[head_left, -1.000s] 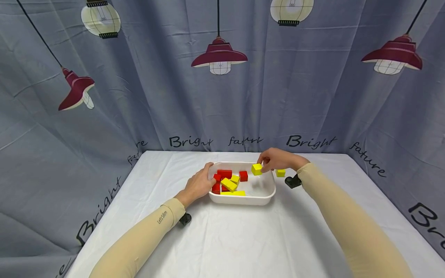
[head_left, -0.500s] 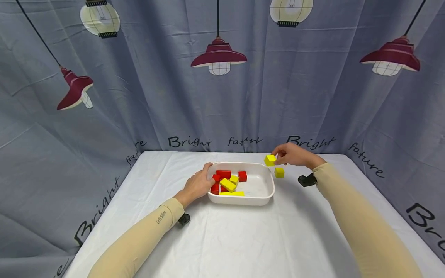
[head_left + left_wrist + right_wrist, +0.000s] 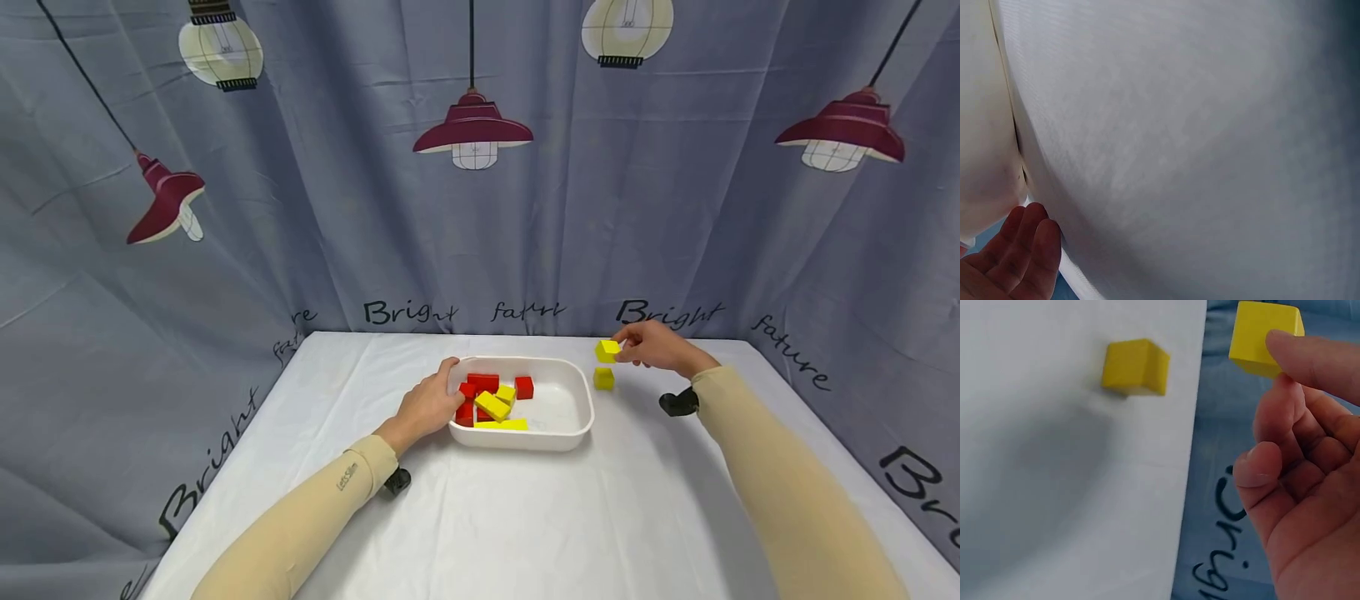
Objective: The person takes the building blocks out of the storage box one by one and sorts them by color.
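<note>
Spreading beneath everything, the white-covered bench (image 3: pixel 480 525) carries a white tray (image 3: pixel 540 441) toward its far side. The left hand (image 3: pixel 426 407) grips the tray's left end, fingers at the rim. Past the right end, the right hand (image 3: pixel 660 346) has thumb and finger clamped on a yellow cube; its lower fingers curl loosely beneath. Several red blocks (image 3: pixel 483 382) and a few yellow blocks (image 3: pixel 492 406) lie inside the tray, mostly leftward. The work looks partway along: one standing cube (image 3: pixel 603 379), yellow, is on the bench outside the tray and a second is in hand; how many of the blocks inside are left to handle cannot be told. The held cube (image 3: pixel 1260 331) sits right at the fingertips, seemingly lifted, most of it uncovered, near the standing cube but apart from it.
</note>
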### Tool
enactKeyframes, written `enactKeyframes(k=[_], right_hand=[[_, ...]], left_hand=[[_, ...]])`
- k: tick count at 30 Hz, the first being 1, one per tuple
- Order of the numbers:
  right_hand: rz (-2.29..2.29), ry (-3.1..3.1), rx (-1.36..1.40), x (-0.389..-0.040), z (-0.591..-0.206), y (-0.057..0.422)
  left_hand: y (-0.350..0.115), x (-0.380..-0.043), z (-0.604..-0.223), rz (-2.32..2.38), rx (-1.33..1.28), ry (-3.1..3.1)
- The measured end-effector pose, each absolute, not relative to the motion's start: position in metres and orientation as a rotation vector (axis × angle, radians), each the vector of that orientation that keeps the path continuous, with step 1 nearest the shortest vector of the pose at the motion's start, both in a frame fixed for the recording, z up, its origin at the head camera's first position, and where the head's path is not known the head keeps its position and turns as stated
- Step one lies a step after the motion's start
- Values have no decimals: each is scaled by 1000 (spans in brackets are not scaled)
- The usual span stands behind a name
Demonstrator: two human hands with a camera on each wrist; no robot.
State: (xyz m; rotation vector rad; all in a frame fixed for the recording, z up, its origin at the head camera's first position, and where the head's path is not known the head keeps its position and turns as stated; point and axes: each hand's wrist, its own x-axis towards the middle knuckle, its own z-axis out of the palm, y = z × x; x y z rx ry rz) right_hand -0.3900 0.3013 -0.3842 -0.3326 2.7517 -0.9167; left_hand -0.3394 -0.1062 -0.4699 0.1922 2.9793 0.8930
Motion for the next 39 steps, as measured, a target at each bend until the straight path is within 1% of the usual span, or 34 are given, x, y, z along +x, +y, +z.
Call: enactKeyframes(k=[14,23,34,39], right_hand=[[-968,2795,-191,-392,-406,322],[-960,2784,-123,-394,-429,336],[-938,2791,-42,-402,-447,342],[-929,2789,2,-399,-455,341]], left_hand=[[-106,-339,-470,899,181,2985],[-103,-337,-470,908,185,2959],[-104,-341,-469,885,187,2989],[-106,-339,-470,889,167,2971]])
